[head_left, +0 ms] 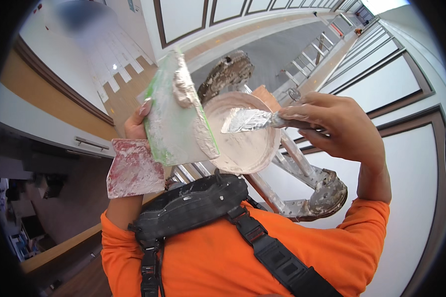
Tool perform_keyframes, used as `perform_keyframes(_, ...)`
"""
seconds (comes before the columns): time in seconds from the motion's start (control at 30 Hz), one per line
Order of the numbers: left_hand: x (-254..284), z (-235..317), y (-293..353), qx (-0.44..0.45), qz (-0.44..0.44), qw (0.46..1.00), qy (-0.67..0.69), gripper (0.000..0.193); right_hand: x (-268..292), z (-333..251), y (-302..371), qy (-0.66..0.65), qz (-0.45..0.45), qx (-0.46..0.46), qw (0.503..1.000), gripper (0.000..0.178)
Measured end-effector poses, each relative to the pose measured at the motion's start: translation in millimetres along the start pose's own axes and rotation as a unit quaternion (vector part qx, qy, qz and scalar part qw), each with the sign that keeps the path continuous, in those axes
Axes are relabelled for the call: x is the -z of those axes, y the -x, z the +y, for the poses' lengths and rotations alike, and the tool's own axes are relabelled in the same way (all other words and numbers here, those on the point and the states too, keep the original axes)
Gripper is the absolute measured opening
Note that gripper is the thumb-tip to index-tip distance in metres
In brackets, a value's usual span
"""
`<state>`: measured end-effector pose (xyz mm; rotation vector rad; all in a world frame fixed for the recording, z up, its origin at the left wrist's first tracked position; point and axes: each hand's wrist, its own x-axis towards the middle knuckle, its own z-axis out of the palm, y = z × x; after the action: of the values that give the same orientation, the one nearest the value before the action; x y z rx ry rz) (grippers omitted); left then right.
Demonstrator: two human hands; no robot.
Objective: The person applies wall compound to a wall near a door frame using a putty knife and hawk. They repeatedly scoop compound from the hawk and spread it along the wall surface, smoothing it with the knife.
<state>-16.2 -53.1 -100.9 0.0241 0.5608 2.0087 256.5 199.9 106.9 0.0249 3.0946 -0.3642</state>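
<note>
Putty knife [248, 121], one: its filler-coated blade is pointing leftward over the bucket's mouth, and its handle is sitting in the right hand [344, 123], whose fingers are closing round it.

Board [176, 128], one, flat, green-edged: it is standing tilted left of the knife, overlapping the bucket's left side. The left hand [136, 123] is holding it by its left edge, thumb showing; a thick lump of filler is clinging near its upper right edge.

Scraper [136, 171], one, red, smeared white: it is lying across the left wrist, below the board; the remaining left fingers are hiding behind both, so whether they are gripping it cannot be told.

Bucket [274, 151], one, round: it is sitting between the hands, holding pale filler [240, 148].

Ladders, two: a spattered near ladder [298, 157] is standing around the bucket; a far ladder [300, 68] is standing well apart, beyond the right hand.

Harness straps [277, 255], two, black: they are crossing one orange shirt [208, 267], below a black pad [191, 200].
</note>
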Motion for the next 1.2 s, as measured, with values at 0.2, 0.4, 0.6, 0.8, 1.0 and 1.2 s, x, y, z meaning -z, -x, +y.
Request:
perform_keyframes(0.2,-17,-42,-7,0.073,-0.007,0.993,-0.088,0.054,-30,2,-22,0.191,-0.044,0.021,0.980,0.029)
perform_keyframes(0.4,-4,-52,-6,0.045,0.013,0.994,-0.100,0.052,-14,-8,-25,0.178,-0.058,0.063,0.980,0.024)
perform_keyframes(0.6,-54,-54,-9,-0.025,0.127,0.986,-0.100,0.052,-26,26,-55,0.223,0.051,0.159,0.960,0.012)
perform_keyframes(0.8,-31,-53,-12,-0.058,0.116,0.979,-0.160,0.051,18,4,-35,0.221,-0.160,0.008,0.962,0.025)
perform_keyframes(1.0,-21,-45,-22,-0.097,0.044,0.967,-0.233,0.046,6,3,-36,0.277,-0.119,0.061,0.952,0.012)
perform_keyframes(1.2,-1,-48,-22,-0.065,0.002,0.984,-0.168,0.049,20,-3,-30,0.206,-0.175,-0.045,0.962,0.012)
